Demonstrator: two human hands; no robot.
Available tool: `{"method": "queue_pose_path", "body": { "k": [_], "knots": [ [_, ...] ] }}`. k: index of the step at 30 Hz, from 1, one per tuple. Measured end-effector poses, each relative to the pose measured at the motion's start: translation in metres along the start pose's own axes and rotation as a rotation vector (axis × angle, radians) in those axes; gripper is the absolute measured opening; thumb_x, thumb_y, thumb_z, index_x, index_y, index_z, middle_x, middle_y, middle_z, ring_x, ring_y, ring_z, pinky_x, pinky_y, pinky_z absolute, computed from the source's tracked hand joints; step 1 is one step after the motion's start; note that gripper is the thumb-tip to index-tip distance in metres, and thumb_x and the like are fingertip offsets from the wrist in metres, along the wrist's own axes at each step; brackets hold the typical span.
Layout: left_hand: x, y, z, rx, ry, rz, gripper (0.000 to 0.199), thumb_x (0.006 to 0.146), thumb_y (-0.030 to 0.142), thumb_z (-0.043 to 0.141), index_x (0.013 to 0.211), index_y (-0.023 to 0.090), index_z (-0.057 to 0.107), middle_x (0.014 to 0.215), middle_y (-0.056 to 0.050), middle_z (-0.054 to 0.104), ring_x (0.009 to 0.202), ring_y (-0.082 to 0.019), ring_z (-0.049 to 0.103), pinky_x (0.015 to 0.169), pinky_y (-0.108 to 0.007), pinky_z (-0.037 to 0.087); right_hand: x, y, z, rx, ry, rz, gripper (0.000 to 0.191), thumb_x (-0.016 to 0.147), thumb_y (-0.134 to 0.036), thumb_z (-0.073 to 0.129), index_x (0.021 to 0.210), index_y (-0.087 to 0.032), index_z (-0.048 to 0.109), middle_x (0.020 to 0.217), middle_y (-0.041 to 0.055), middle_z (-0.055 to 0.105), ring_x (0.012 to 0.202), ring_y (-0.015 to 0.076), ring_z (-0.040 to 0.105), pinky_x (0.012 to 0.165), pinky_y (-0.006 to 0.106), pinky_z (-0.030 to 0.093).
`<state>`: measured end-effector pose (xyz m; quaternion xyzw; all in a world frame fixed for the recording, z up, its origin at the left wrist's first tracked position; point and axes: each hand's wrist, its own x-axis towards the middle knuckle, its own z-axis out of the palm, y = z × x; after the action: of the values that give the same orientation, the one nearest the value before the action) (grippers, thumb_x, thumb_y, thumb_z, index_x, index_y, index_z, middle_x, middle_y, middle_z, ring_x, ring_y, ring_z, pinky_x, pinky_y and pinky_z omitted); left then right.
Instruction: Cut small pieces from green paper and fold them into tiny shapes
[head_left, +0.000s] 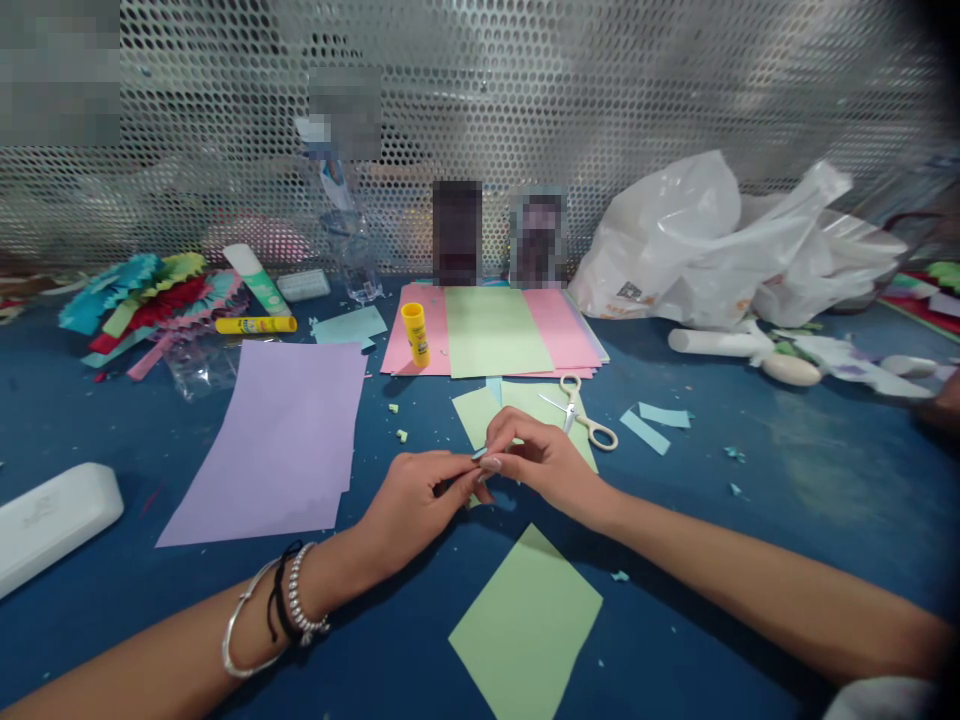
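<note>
Over the middle of the blue table, my left hand and my right hand meet at the fingertips. Both are closed in a pinch around a small light-blue piece of paper, mostly hidden by the fingers. Behind the right hand lie pale green paper pieces, with open white-handled scissors resting on them. In front of the hands is a green paper square, turned cornerwise. A yellow glue stick stands upright beyond the hands.
Purple paper lies left, near a white case. Pink and green sheets are stacked at the back. Blue strips lie right of the scissors. White plastic bags sit at back right, and fringed paper at back left.
</note>
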<state>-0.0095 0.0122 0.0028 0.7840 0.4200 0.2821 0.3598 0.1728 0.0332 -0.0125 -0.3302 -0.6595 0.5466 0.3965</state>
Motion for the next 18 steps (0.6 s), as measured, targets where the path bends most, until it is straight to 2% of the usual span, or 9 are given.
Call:
{"method": "queue_pose_path", "body": {
  "k": [6,10,13,18],
  "knots": [
    [-0.002,0.000,0.002,0.021,0.008,-0.008,0.024,0.086,0.027,0.049,0.078,0.019,0.070,0.069,0.000,0.070,0.060,-0.011,0.060,0.058,-0.021,0.044,-0.002,0.000,0.003,-0.043,0.027,0.022,0.020,0.080,-0.034,0.059,0.070,-0.017,0.054,0.080,-0.0003,0.048,0.066,0.0079,0.051,0.057,0.023,0.045],
    [-0.001,-0.001,0.002,0.012,0.017,-0.030,0.027,0.086,0.029,0.048,0.075,0.018,0.070,0.070,-0.001,0.070,0.058,-0.011,0.060,0.057,-0.021,0.043,-0.002,-0.002,0.006,-0.098,0.075,0.033,0.021,0.081,-0.035,0.057,0.070,-0.017,0.053,0.080,0.0001,0.048,0.068,0.0089,0.050,0.058,0.023,0.043],
    [0.000,-0.001,0.002,-0.025,0.000,-0.055,0.027,0.086,0.033,0.048,0.079,0.018,0.070,0.072,0.000,0.070,0.059,-0.011,0.059,0.057,-0.021,0.043,-0.002,-0.003,0.007,-0.131,0.113,0.031,0.023,0.082,-0.036,0.055,0.069,-0.018,0.051,0.079,-0.0001,0.047,0.069,0.0094,0.049,0.058,0.023,0.043],
    [-0.001,-0.002,0.004,-0.007,0.018,-0.061,0.027,0.081,0.040,0.054,0.080,0.017,0.069,0.065,0.001,0.067,0.056,-0.011,0.055,0.053,-0.020,0.040,-0.007,-0.005,0.013,-0.168,0.149,0.015,0.028,0.082,-0.039,0.053,0.066,-0.017,0.047,0.076,-0.0005,0.045,0.067,0.0091,0.047,0.059,0.023,0.040]
  ]
}}
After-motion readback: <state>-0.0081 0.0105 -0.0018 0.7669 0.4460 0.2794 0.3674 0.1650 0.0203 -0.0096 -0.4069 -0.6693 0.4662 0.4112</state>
